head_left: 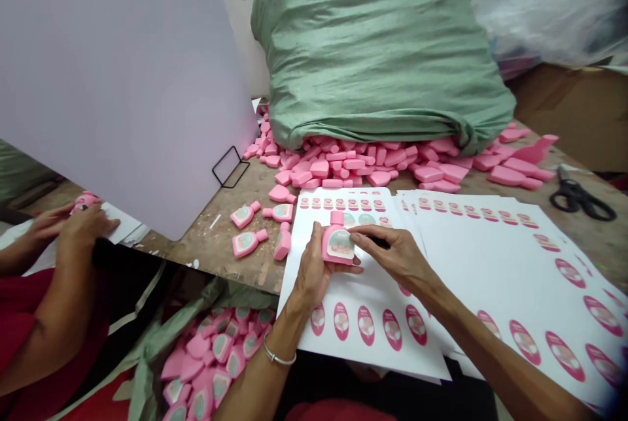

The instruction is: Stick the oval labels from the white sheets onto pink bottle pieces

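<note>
A pink toy bottle (337, 241) with a pale green and cream label is held upright above the sticker sheet, cap end away from me. My left hand (314, 270) is closed around its left side and underneath. At the label's right edge, the fingertips of my right hand (392, 248) press together against the bottle's front. Something dark shows between those fingers, too hidden to name. Beneath both hands lies a white sticker sheet (363, 349) with rows of pink oval and small label stickers. Several labelled bottles (249, 242) lie on the table to the left.
Behind, plain pink bottles (343, 163) spill from a green sack (383, 48). More sticker sheets (471, 257) and black scissors (581, 199) are right. A grey panel (127, 81) separates a co-worker's hands (78, 225). Below left, a bag holds labelled bottles (216, 355).
</note>
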### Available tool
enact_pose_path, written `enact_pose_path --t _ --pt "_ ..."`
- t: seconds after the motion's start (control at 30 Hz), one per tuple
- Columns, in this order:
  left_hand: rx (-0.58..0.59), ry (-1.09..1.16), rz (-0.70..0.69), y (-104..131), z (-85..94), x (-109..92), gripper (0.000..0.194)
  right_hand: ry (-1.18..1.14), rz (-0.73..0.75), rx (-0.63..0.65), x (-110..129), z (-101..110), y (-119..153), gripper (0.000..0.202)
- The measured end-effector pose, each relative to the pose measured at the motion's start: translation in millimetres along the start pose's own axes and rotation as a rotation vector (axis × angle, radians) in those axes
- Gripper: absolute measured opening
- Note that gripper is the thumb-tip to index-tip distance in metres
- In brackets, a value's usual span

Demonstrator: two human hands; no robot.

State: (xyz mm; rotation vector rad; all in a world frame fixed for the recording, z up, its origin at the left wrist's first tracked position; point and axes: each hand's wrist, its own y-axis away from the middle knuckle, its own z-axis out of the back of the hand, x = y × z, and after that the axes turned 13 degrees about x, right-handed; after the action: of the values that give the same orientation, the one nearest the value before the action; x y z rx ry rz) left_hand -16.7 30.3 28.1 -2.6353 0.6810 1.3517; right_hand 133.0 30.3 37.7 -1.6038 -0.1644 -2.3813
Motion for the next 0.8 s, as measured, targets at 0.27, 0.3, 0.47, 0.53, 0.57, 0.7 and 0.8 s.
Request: enact_pose_path --t 0.27,0.3,0.47,0.53,0.57,0.7,0.8 --pt "0.021 0.005 -0.02 1.0 2.4 -1.0 0.054 0.056 0.023 -0.036 -2.5 -3.9 -1.9 0.027" --pt "0.04 -0.009 -0.026 1.4 3.2 -1.3 0.048 0.105 0.034 -0.054 -2.6 -3.5 -1.9 0.027" --pt "0.144 -0.095 -0.025 5.3 -0.4 -5.5 0.034 0.428 0.051 -0.236 -2.3 -3.3 -5.3 0.041" --pt "0.187 -0.106 0.03 10.0 -6.5 -8.9 0.032 0.32 0.034 -0.176 -6.0 -4.6 -10.4 0.051" --pt "0.222 -0.117 0.072 13.5 -8.8 -11.2 0.033 0.236 0.027 -0.097 -10.2 -3.6 -14.2 0.053" --pt "0.17 -0.346 0.172 29.6 8.6 -26.0 0.039 0.214 -0.084 -0.003 -44.0 32.6 -34.1 0.045" --pt "-0.273 -0.898 0.084 30.9 51.2 -42.0 0.046 0.567 -0.354 -0.3 -74.7 91.1 -49.2 0.045"
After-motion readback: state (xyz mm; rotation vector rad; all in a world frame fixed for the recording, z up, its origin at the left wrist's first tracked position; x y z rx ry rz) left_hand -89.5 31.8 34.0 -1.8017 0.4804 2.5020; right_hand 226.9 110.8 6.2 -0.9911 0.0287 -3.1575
